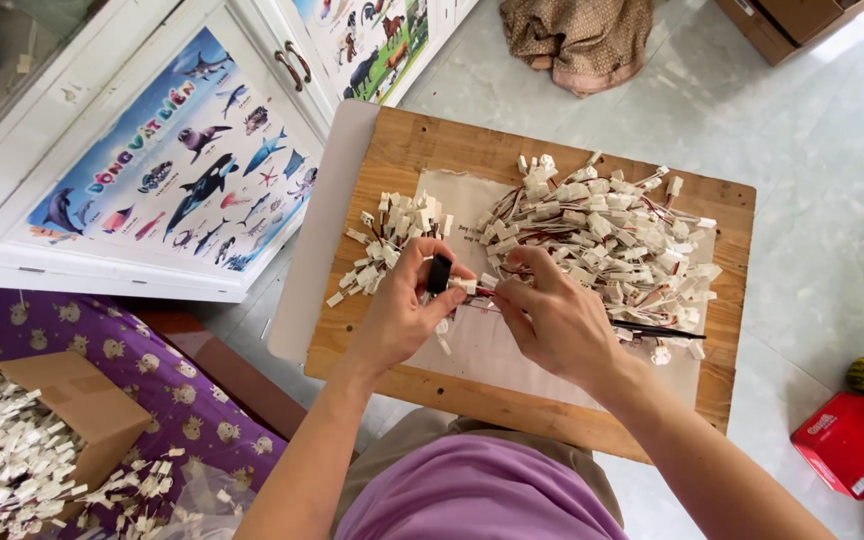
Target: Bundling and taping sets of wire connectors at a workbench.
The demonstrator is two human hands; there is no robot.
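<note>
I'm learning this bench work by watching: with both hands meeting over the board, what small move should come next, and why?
Probably push the white connector into the small black block. The left hand pinches the block upright, the right hand holds the wired connector right beside it, and its red and black leads trail toward the big pile of wired connectors.
</note>
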